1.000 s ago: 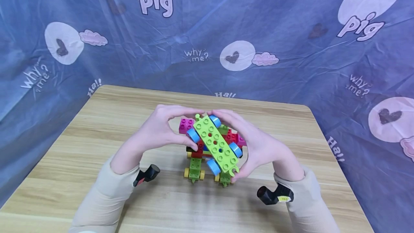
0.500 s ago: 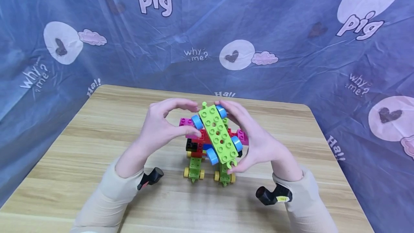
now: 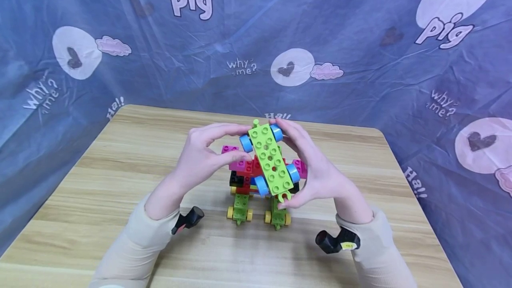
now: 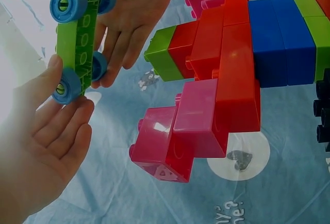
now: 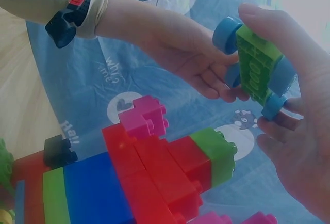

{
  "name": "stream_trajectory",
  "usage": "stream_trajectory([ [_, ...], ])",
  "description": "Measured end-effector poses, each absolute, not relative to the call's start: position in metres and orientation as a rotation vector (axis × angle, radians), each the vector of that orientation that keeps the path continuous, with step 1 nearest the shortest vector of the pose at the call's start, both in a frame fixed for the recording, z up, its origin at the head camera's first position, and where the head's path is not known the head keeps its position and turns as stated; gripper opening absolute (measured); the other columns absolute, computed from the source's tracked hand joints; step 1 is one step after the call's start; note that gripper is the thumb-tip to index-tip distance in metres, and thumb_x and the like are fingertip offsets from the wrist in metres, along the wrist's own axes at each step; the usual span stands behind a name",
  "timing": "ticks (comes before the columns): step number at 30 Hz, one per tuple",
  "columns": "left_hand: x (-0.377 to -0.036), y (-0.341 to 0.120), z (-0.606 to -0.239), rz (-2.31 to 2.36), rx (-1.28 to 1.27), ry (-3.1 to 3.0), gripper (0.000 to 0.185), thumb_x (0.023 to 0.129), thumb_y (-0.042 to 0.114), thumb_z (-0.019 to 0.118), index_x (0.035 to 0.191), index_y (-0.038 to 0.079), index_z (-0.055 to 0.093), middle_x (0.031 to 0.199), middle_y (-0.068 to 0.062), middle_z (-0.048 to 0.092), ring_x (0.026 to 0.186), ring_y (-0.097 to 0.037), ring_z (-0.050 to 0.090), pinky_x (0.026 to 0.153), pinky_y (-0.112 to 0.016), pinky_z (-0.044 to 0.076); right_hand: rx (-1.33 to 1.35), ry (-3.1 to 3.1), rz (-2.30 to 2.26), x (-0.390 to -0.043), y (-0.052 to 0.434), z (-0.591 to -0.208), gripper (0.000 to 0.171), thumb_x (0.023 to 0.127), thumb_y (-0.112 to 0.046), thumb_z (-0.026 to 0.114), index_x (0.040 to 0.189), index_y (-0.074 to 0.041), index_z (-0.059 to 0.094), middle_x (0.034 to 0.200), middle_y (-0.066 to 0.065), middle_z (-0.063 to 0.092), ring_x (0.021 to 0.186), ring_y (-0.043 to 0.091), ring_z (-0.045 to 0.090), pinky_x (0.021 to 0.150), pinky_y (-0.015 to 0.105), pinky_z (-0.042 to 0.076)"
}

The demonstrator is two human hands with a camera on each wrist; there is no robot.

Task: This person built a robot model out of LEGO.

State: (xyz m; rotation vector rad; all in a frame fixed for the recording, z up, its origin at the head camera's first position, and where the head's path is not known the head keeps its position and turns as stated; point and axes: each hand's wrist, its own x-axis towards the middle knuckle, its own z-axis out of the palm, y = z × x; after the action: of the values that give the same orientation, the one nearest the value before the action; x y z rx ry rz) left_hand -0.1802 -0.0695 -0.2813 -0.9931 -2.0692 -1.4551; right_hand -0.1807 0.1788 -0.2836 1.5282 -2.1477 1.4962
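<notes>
While in both hands, wheeled green plate (image 3: 270, 160) above brick model (image 3: 256, 181).

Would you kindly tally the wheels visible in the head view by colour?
Blue wheels on the green wheeled plate: 4
Yellow wheels under the block model: 4
Total: 8

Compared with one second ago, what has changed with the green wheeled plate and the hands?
Both hands, left hand and right hand, lifted the green wheeled plate up and away from the block model, turning it more upright. The model and table stayed put.
</notes>
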Motion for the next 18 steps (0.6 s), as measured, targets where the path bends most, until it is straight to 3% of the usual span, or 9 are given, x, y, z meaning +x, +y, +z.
stream_trajectory([
  [2, -0.1810, -0.0702, -0.2820, -1.441, -1.018, -2.069, 0.049, 0.065, -0.001, 0.086, 0.111, -0.005, 0.070, 0.110, -0.017, 0.072, 0.106, -0.027, 0.069, 0.096, -0.028, 0.052, 1.518, -2.151, 1.499, -0.1812, 0.1790, -0.2843, 0.126, 0.067, -0.052, 0.084, 0.150, 0.012, 0.014, 0.153, 0.027, 0.022, 0.141, 0.023, 0.028, 0.119, 0.030, 0.030],
  [6, -0.1815, -0.0715, -0.2833, -1.440, -1.080, -2.086, 0.064, 0.073, 0.036, 0.084, 0.121, -0.003, 0.066, 0.119, -0.015, 0.070, 0.113, -0.026, 0.066, 0.100, -0.034, 0.050, 1.484, -2.153, 1.499, -0.1821, 0.1791, -0.2857, 0.127, 0.066, -0.053, 0.085, 0.150, 0.012, 0.014, 0.155, 0.023, 0.021, 0.143, 0.023, 0.026, 0.119, 0.030, 0.029],
  [9, -0.1808, -0.0721, -0.2835, -1.449, -1.125, -2.126, 0.086, 0.066, 0.052, 0.083, 0.131, 0.000, 0.060, 0.129, -0.013, 0.065, 0.120, -0.024, 0.061, 0.104, -0.037, 0.048, 1.457, -2.155, 1.494, -0.1829, 0.1791, -0.2866, 0.128, 0.065, -0.053, 0.085, 0.150, 0.012, 0.014, 0.155, 0.024, 0.021, 0.143, 0.024, 0.025, 0.119, 0.030, 0.029],
  [14, -0.1775, -0.0693, -0.2812, -1.424, -1.133, -2.265, 0.109, 0.050, 0.026, 0.098, 0.144, 0.004, 0.046, 0.144, -0.008, 0.053, 0.133, -0.021, 0.048, 0.109, -0.044, 0.043, 1.431, -2.134, 1.499, -0.1858, 0.1789, -0.2879, 0.128, 0.065, -0.051, 0.086, 0.150, 0.013, 0.013, 0.152, 0.030, 0.021, 0.143, 0.023, 0.027, 0.119, 0.030, 0.030],
  [18, -0.1761, -0.0648, -0.2799, -1.400, -1.081, -2.372, 0.117, 0.052, 0.027, 0.098, 0.149, 0.008, 0.038, 0.150, -0.005, 0.045, 0.137, -0.019, 0.041, 0.111, -0.047, 0.040, 1.399, -2.122, 1.506, -0.1878, 0.1775, -0.2879, 0.128, 0.065, -0.050, 0.086, 0.150, 0.011, 0.014, 0.152, 0.028, 0.022, 0.142, 0.023, 0.028, 0.118, 0.029, 0.030],
])
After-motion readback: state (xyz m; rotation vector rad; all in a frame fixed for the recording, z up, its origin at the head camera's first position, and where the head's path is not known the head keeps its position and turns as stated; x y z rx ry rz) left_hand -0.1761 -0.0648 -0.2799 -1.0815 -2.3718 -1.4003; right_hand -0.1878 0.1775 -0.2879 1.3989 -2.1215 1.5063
